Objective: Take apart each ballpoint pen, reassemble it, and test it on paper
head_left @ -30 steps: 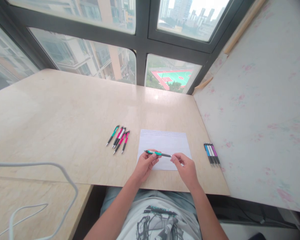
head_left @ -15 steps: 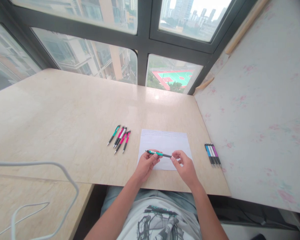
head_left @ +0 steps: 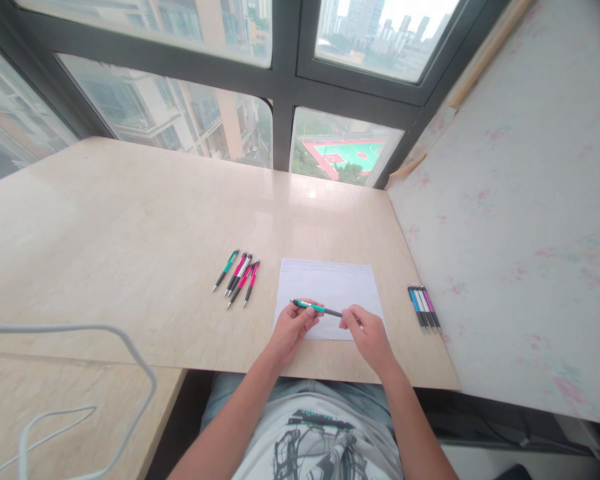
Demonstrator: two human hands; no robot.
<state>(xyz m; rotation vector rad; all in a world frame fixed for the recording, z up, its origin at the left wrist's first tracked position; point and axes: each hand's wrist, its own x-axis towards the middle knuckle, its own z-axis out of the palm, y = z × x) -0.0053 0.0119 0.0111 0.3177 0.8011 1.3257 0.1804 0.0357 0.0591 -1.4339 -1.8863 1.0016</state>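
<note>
A green pen (head_left: 317, 309) with a black grip lies level between my two hands, above a sheet of white paper (head_left: 330, 283). My left hand (head_left: 293, 328) pinches its green barrel near the black clip end. At the other end, the fingers of my right hand (head_left: 366, 331) are closed over the tip, which they hide. Lines of small writing run along the top of the paper. Left of the sheet lies a loose group of pens (head_left: 239, 277), one green, one white and several pink. To the right, several blue, white and purple pens (head_left: 424, 308) lie side by side.
The pale desk (head_left: 145, 220) reaches to the window frame (head_left: 281, 87) at the back. A wall with flowered paper (head_left: 520, 253) bounds the right side. A white cable (head_left: 130, 343) loops over the lower left, where a second tabletop (head_left: 105, 387) adjoins.
The fingers of my right hand have drawn together round the pen's tip end. My left hand and the pen have hardly moved; the view has shifted slightly.
</note>
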